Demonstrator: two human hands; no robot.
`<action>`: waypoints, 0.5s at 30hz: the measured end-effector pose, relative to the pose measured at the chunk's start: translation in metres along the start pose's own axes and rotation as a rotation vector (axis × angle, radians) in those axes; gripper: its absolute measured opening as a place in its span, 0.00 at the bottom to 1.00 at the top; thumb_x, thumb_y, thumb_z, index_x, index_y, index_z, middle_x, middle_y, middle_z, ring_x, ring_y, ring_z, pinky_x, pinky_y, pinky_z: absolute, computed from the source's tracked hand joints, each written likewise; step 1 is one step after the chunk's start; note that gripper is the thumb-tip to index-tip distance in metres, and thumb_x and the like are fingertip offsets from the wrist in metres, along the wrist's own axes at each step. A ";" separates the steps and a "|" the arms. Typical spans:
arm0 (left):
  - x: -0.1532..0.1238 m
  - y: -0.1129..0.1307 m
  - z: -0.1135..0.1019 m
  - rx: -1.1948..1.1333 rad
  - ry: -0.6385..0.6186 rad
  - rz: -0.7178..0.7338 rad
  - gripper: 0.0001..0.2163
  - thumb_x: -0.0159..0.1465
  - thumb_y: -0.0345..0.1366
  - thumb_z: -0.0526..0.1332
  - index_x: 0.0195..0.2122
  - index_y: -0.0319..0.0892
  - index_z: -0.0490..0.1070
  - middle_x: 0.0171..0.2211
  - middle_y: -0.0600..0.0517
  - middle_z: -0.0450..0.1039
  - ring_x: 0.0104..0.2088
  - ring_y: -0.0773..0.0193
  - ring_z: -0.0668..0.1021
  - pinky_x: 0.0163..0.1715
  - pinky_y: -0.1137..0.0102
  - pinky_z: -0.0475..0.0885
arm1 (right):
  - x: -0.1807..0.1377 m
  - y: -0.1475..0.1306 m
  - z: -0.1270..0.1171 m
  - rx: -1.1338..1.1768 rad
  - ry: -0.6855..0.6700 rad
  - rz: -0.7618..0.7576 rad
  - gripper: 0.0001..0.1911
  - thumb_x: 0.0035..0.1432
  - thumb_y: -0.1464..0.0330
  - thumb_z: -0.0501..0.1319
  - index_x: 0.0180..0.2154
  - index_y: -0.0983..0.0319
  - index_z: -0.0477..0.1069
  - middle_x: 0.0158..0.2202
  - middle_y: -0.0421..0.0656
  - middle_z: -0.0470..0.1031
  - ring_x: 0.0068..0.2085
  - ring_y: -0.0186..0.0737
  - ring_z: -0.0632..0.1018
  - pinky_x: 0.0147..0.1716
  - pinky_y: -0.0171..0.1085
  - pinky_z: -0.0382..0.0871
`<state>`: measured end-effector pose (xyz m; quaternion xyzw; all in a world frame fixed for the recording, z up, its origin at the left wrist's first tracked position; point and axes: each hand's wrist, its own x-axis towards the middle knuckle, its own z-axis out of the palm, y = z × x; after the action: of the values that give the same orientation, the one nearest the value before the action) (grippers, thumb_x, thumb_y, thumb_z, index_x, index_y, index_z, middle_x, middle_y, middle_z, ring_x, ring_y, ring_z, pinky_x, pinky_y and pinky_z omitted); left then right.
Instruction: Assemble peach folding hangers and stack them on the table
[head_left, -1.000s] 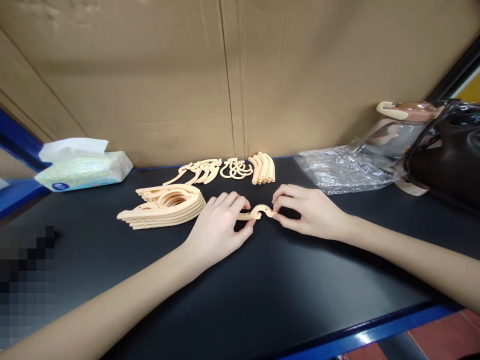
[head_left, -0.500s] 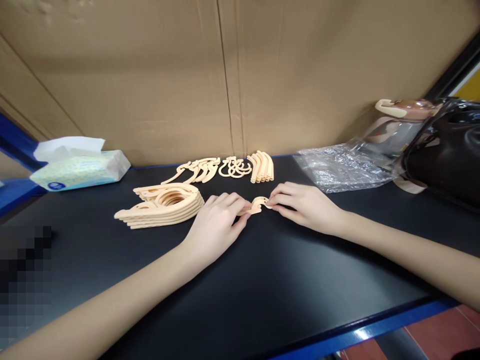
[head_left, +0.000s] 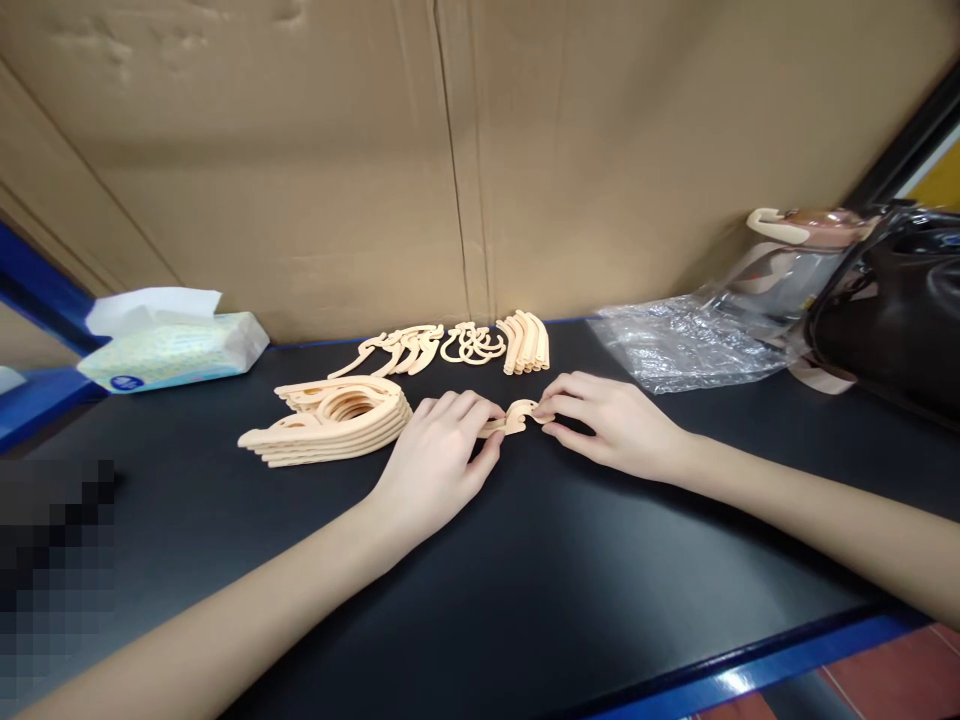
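Note:
Both my hands meet over a small peach plastic piece point(head_left: 516, 414) with a curved hook shape, held just above the black tabletop point(head_left: 570, 560). My left hand point(head_left: 439, 462) pinches its left end with thumb and fingers. My right hand point(head_left: 611, 425) pinches its right end. Left of my left hand lies a stack of peach hanger-shaped parts point(head_left: 334, 420). Behind, near the wall, lie rows of smaller peach parts: curved arms point(head_left: 397, 350), hooks point(head_left: 472, 343) and short curved tubes point(head_left: 526, 342).
A tissue pack point(head_left: 169, 345) sits at the back left. Crumpled clear plastic point(head_left: 690, 345), a clear bottle with a pink lid point(head_left: 802, 255) and a dark bag point(head_left: 896, 310) fill the back right. Cardboard point(head_left: 450, 150) forms the back wall. The table's blue edge point(head_left: 772, 665) runs along the front.
The piece between my hands has been folded or pushed together a little, and my fingers have closed in on it. The view has shifted slightly.

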<state>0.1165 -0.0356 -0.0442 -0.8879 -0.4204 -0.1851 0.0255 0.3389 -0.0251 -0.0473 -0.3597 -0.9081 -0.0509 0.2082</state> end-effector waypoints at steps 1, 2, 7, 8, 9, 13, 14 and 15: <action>0.000 0.001 -0.001 0.016 0.007 0.003 0.08 0.65 0.33 0.50 0.40 0.43 0.67 0.38 0.51 0.72 0.38 0.59 0.71 0.35 0.64 0.63 | 0.000 0.000 0.000 0.007 0.006 0.001 0.11 0.63 0.67 0.52 0.41 0.60 0.71 0.40 0.43 0.72 0.38 0.37 0.73 0.38 0.37 0.68; 0.001 0.001 -0.003 0.038 0.014 0.008 0.08 0.65 0.33 0.50 0.40 0.43 0.67 0.39 0.51 0.72 0.38 0.59 0.71 0.36 0.64 0.63 | 0.000 -0.001 -0.001 0.014 0.011 0.004 0.11 0.63 0.67 0.52 0.41 0.60 0.71 0.40 0.43 0.72 0.39 0.37 0.73 0.39 0.37 0.68; 0.025 -0.009 -0.022 0.214 0.038 0.057 0.08 0.64 0.32 0.51 0.40 0.39 0.68 0.40 0.47 0.71 0.43 0.55 0.71 0.42 0.62 0.65 | 0.000 -0.003 -0.002 0.064 0.022 0.015 0.11 0.63 0.68 0.51 0.42 0.60 0.70 0.40 0.43 0.72 0.40 0.37 0.73 0.41 0.37 0.68; 0.034 -0.014 -0.027 0.244 0.020 0.065 0.09 0.64 0.31 0.51 0.39 0.39 0.69 0.40 0.47 0.71 0.43 0.56 0.71 0.42 0.63 0.65 | 0.000 -0.003 -0.002 0.078 0.020 0.014 0.11 0.63 0.68 0.51 0.42 0.60 0.71 0.40 0.43 0.72 0.40 0.37 0.73 0.41 0.37 0.68; 0.044 -0.019 -0.031 0.292 -0.018 0.073 0.10 0.64 0.31 0.50 0.39 0.38 0.70 0.38 0.47 0.71 0.41 0.56 0.71 0.40 0.64 0.66 | 0.000 -0.003 -0.002 0.093 0.020 0.011 0.11 0.63 0.68 0.51 0.41 0.60 0.71 0.40 0.43 0.72 0.40 0.37 0.73 0.41 0.37 0.68; 0.089 -0.042 -0.038 0.347 -0.183 0.192 0.11 0.64 0.30 0.49 0.39 0.42 0.71 0.37 0.48 0.71 0.39 0.58 0.73 0.34 0.68 0.65 | 0.000 -0.002 -0.002 0.147 0.032 0.008 0.10 0.63 0.68 0.52 0.40 0.60 0.71 0.40 0.43 0.72 0.39 0.37 0.74 0.40 0.37 0.69; 0.098 -0.047 -0.037 0.350 -0.210 0.208 0.11 0.64 0.30 0.49 0.37 0.42 0.72 0.36 0.48 0.71 0.38 0.59 0.73 0.33 0.69 0.65 | -0.001 -0.002 -0.003 0.156 0.035 0.009 0.10 0.62 0.68 0.52 0.40 0.59 0.71 0.40 0.43 0.72 0.39 0.37 0.74 0.40 0.37 0.69; 0.107 -0.051 -0.035 0.355 -0.240 0.218 0.11 0.63 0.29 0.50 0.35 0.41 0.72 0.35 0.48 0.71 0.35 0.60 0.73 0.31 0.69 0.64 | -0.001 -0.002 -0.003 0.164 0.036 0.011 0.10 0.62 0.68 0.52 0.40 0.59 0.71 0.40 0.43 0.72 0.39 0.37 0.74 0.40 0.37 0.69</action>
<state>0.1291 0.0686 0.0205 -0.9252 -0.3481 0.0024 0.1510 0.3389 -0.0279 -0.0448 -0.3457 -0.9032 0.0183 0.2537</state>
